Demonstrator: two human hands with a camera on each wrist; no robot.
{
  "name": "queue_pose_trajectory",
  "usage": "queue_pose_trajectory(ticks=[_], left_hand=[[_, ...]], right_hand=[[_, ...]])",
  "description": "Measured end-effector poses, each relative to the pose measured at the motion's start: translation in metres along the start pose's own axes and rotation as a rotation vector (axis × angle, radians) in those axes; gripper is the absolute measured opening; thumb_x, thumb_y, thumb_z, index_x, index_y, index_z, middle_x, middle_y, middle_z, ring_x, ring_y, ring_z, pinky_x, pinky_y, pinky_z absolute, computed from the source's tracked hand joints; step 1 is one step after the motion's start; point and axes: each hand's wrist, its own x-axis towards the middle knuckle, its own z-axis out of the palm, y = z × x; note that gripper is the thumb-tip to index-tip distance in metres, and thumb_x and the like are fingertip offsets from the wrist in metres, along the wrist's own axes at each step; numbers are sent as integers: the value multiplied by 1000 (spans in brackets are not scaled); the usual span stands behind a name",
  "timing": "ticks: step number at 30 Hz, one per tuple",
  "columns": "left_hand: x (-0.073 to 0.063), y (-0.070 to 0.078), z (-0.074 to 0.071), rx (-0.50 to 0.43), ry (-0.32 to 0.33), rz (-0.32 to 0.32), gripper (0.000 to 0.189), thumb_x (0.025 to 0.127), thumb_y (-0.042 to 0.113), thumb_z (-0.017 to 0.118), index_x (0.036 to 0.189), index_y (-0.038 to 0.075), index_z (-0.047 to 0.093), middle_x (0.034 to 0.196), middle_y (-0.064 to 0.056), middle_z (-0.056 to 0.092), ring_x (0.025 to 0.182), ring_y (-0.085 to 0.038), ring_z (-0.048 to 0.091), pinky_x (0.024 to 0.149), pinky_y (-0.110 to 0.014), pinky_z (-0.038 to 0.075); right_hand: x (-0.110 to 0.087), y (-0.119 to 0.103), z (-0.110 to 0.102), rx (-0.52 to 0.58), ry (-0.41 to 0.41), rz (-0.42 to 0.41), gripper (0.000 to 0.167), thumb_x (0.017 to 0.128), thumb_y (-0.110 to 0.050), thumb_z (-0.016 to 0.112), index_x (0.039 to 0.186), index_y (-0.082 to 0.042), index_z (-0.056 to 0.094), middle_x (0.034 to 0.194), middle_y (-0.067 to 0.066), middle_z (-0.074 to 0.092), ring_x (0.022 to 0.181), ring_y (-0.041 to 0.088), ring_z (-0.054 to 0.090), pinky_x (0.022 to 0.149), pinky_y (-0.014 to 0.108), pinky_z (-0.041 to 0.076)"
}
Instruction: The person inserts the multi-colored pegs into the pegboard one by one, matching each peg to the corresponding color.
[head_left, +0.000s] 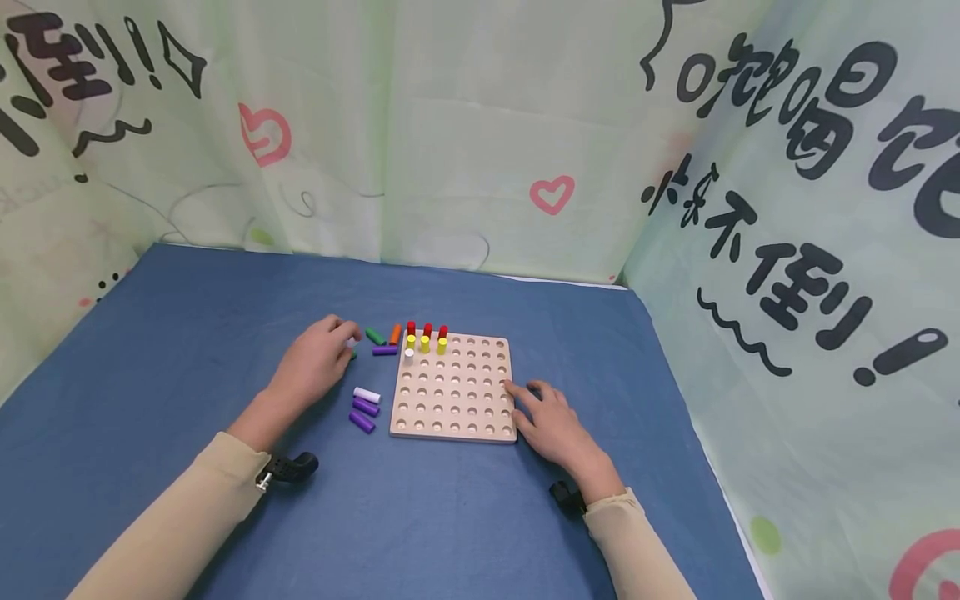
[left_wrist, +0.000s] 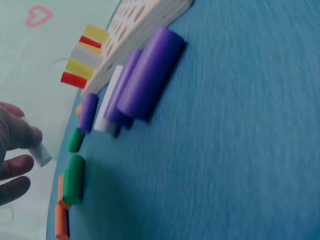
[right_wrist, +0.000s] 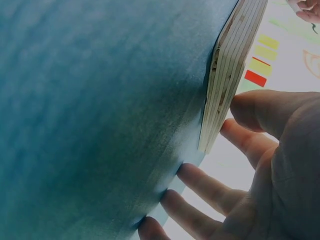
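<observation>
- Nearest, two beige sleeves [head_left: 180,517] reached over the blue-cloth-covered counter [head_left: 465,533].
- The right hand [head_left: 551,425] lay at four o'clock of a square, pale wooden pegboard with rows of round holes [head_left: 453,417]; its fingers were loosely spread and gripped nothing, thumb and forefinger touching the board's edge.
- Between eight and nine o'clock of the board, two purple cylindrical pegs [head_left: 362,422] lay side by side, with a loose white cylindrical peg [head_left: 367,395] just beyond them at nine.
- The left hand [head_left: 318,354], between nine and ten o'clock, pinched another white cylindrical peg [left_wrist: 41,154] between thumb and fingertip, its other fingers partly extended. Its wrist view showed green pegs [left_wrist: 75,180] and orange pegs [left_wrist: 62,222] lying nearby.
- At ten o'clock lay a single purple peg [head_left: 386,351], then a green one [head_left: 375,337]; an orange one [head_left: 395,335] lay nearer eleven.
- In the board's ten-to-eleven o'clock corner stood one upright white peg [head_left: 408,357], three yellow pegs [head_left: 425,344] beyond it, and three red pegs [head_left: 427,330] in the farthest row.
- Farthest, at twelve o'clock, hung a pale green curtain [head_left: 465,125] with pink heart outlines [head_left: 534,196].
</observation>
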Motion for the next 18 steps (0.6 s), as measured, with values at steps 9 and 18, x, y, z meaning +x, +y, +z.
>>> queue_pose_trajectory(ticks=[9, 18], left_hand=[[8, 17, 4, -64, 6, 19, 16, 96, 5, 72, 112, 5, 68, 111, -13, 66, 97, -29, 70, 81, -46, 59], [16, 36, 11, -141, 30, 77, 17, 96, 3, 71, 112, 4, 67, 113, -14, 66, 98, -28, 70, 82, -43, 60]], right_hand=[[0, 1, 1, 2, 7, -5, 51, 108, -30, 53, 159, -26, 43, 159, 24, 37, 145, 50, 36, 108, 72, 35], [0, 1, 2, -1, 12, -5, 51, 108, -30, 52, 159, -26, 43, 159, 24, 37, 145, 50, 36, 107, 72, 35]])
